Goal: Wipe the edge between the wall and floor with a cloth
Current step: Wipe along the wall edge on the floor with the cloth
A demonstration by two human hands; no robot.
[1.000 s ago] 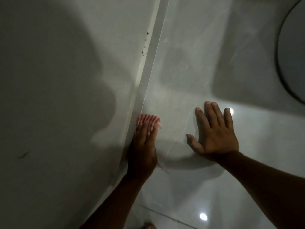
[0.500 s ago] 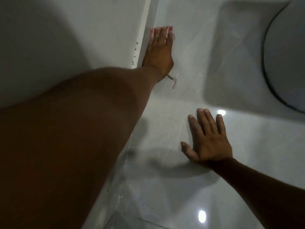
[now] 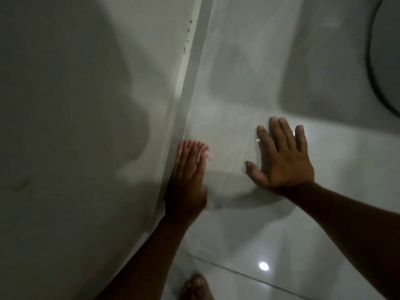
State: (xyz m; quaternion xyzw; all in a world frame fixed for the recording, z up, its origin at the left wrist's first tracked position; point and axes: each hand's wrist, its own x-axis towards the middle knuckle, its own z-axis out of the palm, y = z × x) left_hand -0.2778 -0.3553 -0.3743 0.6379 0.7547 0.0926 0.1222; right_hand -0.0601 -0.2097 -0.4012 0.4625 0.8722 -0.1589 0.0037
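A red-and-white striped cloth (image 3: 200, 148) lies on the glossy floor tile against the white skirting edge (image 3: 190, 83) where the grey wall (image 3: 75, 105) meets the floor. My left hand (image 3: 188, 182) presses flat on the cloth, fingers pointing along the edge; only the cloth's far end shows beyond the fingertips. My right hand (image 3: 281, 156) rests palm down on the floor (image 3: 238, 83) to the right, fingers spread, holding nothing.
A dark round object (image 3: 385, 61) fills the upper right corner. Small dark specks (image 3: 187, 40) dot the top of the skirting farther along. My bare toes (image 3: 195, 287) show at the bottom edge. A light reflection (image 3: 263, 266) glints on the tile.
My left hand has pulled the cloth back along the edge from its far reach half a second ago to near my body. The right hand stays planted on the floor.
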